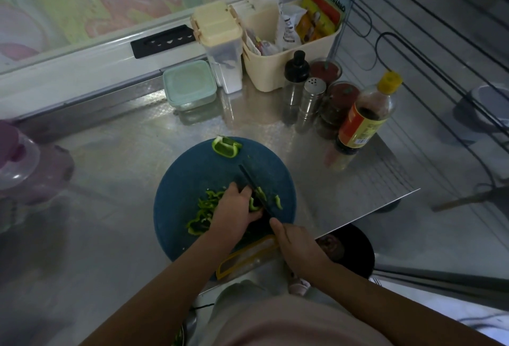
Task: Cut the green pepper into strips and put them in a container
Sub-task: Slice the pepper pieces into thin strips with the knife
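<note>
Gripping the dark knife [252, 184] by its handle at the near edge of the round blue cutting board [187, 175], the right hand [298, 249] holds the blade aslant against the left hand [237, 209], whose curled fingers pin down a green pepper piece [255, 202]. Just left of that hand a loose heap of cut strips [203, 214] lies on the board, and a bigger uncut pepper chunk [226, 146] sits at the far rim. Beyond, on the steel desk [124, 152], a lidded mint-green container [189, 85] stands well apart from the board, with a sauce bottle [363, 122] off to the right.
</note>
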`<move>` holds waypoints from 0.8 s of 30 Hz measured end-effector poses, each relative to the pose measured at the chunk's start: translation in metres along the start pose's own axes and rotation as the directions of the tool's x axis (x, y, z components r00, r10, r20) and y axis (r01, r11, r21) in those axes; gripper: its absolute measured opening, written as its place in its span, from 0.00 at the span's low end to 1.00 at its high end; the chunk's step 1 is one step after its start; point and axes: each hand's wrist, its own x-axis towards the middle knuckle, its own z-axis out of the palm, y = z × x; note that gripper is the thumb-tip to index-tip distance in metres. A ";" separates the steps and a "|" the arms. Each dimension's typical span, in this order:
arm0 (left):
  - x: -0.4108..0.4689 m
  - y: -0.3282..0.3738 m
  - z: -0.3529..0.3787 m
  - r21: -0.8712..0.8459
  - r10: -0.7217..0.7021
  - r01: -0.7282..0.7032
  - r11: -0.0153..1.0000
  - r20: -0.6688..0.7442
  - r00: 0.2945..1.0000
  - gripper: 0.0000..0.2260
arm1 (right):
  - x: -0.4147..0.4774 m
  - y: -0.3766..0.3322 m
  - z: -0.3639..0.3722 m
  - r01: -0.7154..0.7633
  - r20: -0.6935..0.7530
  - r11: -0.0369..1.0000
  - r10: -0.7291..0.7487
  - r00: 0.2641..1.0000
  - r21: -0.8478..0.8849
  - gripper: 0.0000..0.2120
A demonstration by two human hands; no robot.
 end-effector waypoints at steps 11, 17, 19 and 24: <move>-0.003 0.000 -0.006 -0.061 0.024 -0.025 0.998 -0.021 1.000 0.23 | 0.022 -0.019 0.006 -0.133 -0.126 0.935 0.183 0.975 0.328 0.29; -0.006 -0.001 -0.007 -0.056 0.067 -0.070 0.996 -0.050 0.996 0.23 | 0.009 -0.008 -0.002 -0.185 -0.001 0.771 0.234 0.972 0.610 0.27; -0.005 -0.001 -0.007 -0.038 0.070 -0.071 0.997 -0.040 0.997 0.22 | 0.005 -0.005 -0.003 -0.136 -0.042 0.841 0.185 0.982 0.523 0.26; -0.005 0.000 -0.007 0.012 0.065 -0.065 0.998 -0.021 0.998 0.26 | -0.001 -0.004 -0.007 -0.025 -0.076 0.992 0.035 0.996 0.125 0.24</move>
